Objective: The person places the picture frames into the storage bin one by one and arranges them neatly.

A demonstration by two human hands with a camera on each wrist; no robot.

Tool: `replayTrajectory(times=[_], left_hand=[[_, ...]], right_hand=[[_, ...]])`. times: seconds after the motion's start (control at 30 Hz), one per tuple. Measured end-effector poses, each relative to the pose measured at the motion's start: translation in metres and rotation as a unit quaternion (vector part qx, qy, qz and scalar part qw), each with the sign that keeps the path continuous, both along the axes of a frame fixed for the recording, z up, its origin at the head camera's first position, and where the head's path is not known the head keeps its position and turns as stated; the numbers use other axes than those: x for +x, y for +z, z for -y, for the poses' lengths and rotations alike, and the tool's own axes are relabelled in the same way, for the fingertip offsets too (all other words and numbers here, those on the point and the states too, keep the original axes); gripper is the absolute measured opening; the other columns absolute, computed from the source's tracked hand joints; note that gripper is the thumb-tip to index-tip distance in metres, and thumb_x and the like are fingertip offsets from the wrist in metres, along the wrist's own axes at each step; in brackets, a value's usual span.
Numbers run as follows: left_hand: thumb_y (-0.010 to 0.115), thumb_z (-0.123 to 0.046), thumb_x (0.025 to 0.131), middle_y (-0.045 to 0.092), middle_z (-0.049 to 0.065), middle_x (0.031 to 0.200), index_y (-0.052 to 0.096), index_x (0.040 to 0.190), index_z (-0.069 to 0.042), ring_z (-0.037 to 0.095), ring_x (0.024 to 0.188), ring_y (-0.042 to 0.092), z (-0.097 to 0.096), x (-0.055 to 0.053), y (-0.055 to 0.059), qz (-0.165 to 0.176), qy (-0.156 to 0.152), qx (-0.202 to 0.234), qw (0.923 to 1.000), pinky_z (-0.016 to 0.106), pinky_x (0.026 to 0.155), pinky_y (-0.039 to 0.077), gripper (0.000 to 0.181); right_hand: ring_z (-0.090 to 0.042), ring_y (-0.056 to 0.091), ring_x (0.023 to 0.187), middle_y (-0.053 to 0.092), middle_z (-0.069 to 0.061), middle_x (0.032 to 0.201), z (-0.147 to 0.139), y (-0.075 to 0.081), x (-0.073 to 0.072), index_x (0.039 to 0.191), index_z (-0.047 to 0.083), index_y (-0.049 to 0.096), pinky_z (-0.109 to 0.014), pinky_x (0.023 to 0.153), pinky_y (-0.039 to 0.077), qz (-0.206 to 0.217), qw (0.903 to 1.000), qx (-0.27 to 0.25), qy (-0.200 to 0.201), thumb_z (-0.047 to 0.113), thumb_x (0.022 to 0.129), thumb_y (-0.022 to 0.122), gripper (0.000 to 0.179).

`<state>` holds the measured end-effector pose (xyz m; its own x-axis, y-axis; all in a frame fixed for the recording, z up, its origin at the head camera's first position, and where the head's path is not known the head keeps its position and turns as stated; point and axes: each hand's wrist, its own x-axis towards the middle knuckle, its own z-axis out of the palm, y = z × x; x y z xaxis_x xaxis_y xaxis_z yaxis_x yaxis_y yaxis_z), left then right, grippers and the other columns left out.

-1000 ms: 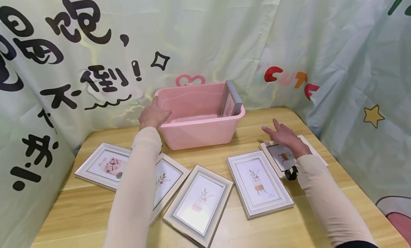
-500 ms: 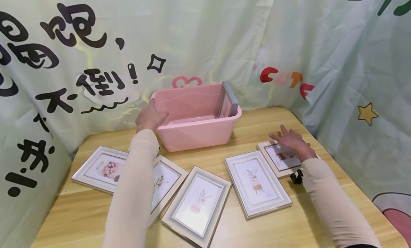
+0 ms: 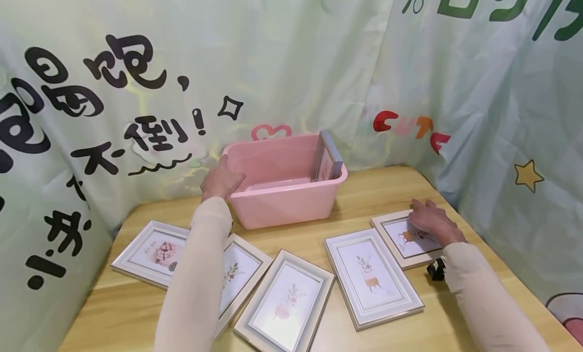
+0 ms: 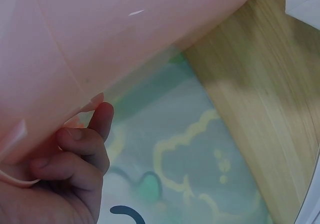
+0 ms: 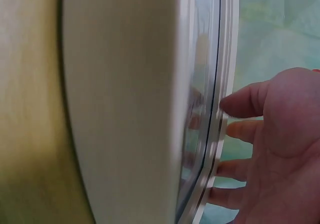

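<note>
"Gripping the tub [image 3: 280, 210] in mid-view, the left hand [image 3: 222, 181] has its fingers curled round the rim. And the right hand [image 3: 434, 223]?"

"Over the rightmost frame [image 3: 403, 238], flat on the table [image 3: 371, 190] at the right of the view, fingers spread; I can't tell whether they touch its edge."

"Best, I think, to pinch it by opposite edges, off its face, with the tub held steady."

"Any change since the earlier view?"

"The right hand sits further right, nearer that far edge; the left hand's hold looks the same."
</note>
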<state>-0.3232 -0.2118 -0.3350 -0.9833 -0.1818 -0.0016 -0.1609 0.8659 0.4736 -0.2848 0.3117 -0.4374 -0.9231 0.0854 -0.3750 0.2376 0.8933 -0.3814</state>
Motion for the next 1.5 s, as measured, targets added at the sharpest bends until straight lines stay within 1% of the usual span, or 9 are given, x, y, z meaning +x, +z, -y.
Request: replayTrajectory(times=[0.2, 0.33, 0.5, 0.67, 0.87, 1.07, 1.23, 1.37, 1.5], left_hand=[[0.051, -0.045, 0.087, 0.049, 0.028, 0.139, 0.014, 0.156, -0.014, 0.046, 0.115, 0.055, -0.002, 0.003, -0.006, 0.006, -0.003, -0.005, 1.0, 0.06, 0.093, 0.045, 0.084], [0.051, -0.045, 0.087, 0.05, 0.028, 0.138, 0.013, 0.156, -0.014, 0.045, 0.114, 0.055, -0.001, 0.004, -0.009, 0.008, -0.001, -0.003, 1.0, 0.06, 0.093, 0.046, 0.085], [0.051, -0.045, 0.086, 0.048, 0.029, 0.14, 0.012, 0.157, -0.016, 0.046, 0.117, 0.054, 0.0, 0.002, -0.011, 0.01, -0.001, -0.001, 1.0, 0.06, 0.094, 0.045, 0.086], [0.051, -0.045, 0.085, 0.047, 0.028, 0.141, 0.012, 0.157, -0.017, 0.046, 0.117, 0.054, 0.0, 0.002, -0.011, 0.008, 0.002, 0.002, 1.0, 0.06, 0.094, 0.045, 0.086], [0.052, -0.045, 0.084, 0.048, 0.028, 0.139, 0.012, 0.157, -0.017, 0.045, 0.116, 0.055, 0.0, 0.002, -0.008, 0.005, 0.004, 0.002, 1.0, 0.059, 0.093, 0.046, 0.087], [0.052, -0.047, 0.084, 0.049, 0.03, 0.138, 0.011, 0.157, -0.018, 0.045, 0.113, 0.056, 0.001, 0.002, -0.005, 0.006, 0.004, 0.002, 1.0, 0.058, 0.091, 0.047, 0.088], [0.051, -0.047, 0.084, 0.049, 0.029, 0.138, 0.011, 0.157, -0.019, 0.044, 0.111, 0.057, 0.001, 0.002, -0.006, 0.004, 0.007, 0.005, 1.0, 0.058, 0.091, 0.047, 0.088], [0.052, -0.046, 0.085, 0.048, 0.028, 0.14, 0.012, 0.157, -0.018, 0.045, 0.112, 0.057, 0.001, 0.002, -0.006, 0.008, 0.011, 0.007, 0.9999, 0.058, 0.091, 0.047, 0.087], [0.052, -0.047, 0.086, 0.048, 0.027, 0.141, 0.011, 0.157, -0.019, 0.045, 0.114, 0.056, 0.001, 0.002, -0.006, 0.011, 0.011, 0.003, 0.9999, 0.057, 0.09, 0.047, 0.086]], right_hand=[[-0.066, 0.014, 0.127, 0.002, -0.039, 0.149, -0.006, -0.006, 0.008, 0.15, -0.002, 0.02, -0.082, 0.091, 0.022, -0.021, 0.9985, 0.038, 0.033, 0.021, 0.093, 0.034, 0.063], [-0.066, 0.017, 0.125, 0.005, -0.038, 0.148, -0.007, -0.012, 0.01, 0.148, -0.001, 0.025, -0.085, 0.087, 0.021, -0.04, 0.9974, 0.049, 0.036, 0.014, 0.091, 0.035, 0.06], [-0.067, 0.019, 0.123, 0.008, -0.038, 0.148, -0.009, -0.018, 0.012, 0.147, 0.001, 0.028, -0.086, 0.084, 0.019, -0.06, 0.9962, 0.055, 0.032, 0.009, 0.093, 0.037, 0.056], [-0.066, 0.022, 0.12, 0.013, -0.038, 0.145, -0.009, -0.021, 0.015, 0.147, 0.003, 0.03, -0.085, 0.083, 0.019, -0.08, 0.995, 0.057, 0.021, 0.009, 0.095, 0.035, 0.053], [-0.061, 0.028, 0.113, 0.023, -0.038, 0.136, -0.01, -0.02, 0.017, 0.146, 0.004, 0.034, -0.083, 0.081, 0.024, -0.102, 0.9924, 0.066, 0.018, 0.008, 0.095, 0.036, 0.051], [-0.059, 0.032, 0.109, 0.03, -0.038, 0.128, -0.011, -0.017, 0.016, 0.145, 0.004, 0.035, -0.083, 0.08, 0.027, -0.107, 0.9912, 0.077, 0.018, 0.009, 0.095, 0.039, 0.05], [-0.061, 0.032, 0.109, 0.03, -0.04, 0.127, -0.012, -0.018, 0.016, 0.142, 0.003, 0.036, -0.082, 0.079, 0.029, -0.117, 0.9898, 0.079, 0.018, 0.008, 0.096, 0.039, 0.047], [-0.067, 0.034, 0.11, 0.028, -0.041, 0.128, -0.014, -0.017, 0.017, 0.143, 0.004, 0.032, -0.08, 0.08, 0.031, -0.121, 0.9895, 0.077, 0.014, 0.012, 0.1, 0.034, 0.044], [-0.069, 0.037, 0.107, 0.031, -0.044, 0.125, -0.016, -0.014, 0.019, 0.144, 0.002, 0.029, -0.078, 0.079, 0.033, -0.129, 0.9881, 0.082, 0.01, 0.013, 0.101, 0.031, 0.044]])
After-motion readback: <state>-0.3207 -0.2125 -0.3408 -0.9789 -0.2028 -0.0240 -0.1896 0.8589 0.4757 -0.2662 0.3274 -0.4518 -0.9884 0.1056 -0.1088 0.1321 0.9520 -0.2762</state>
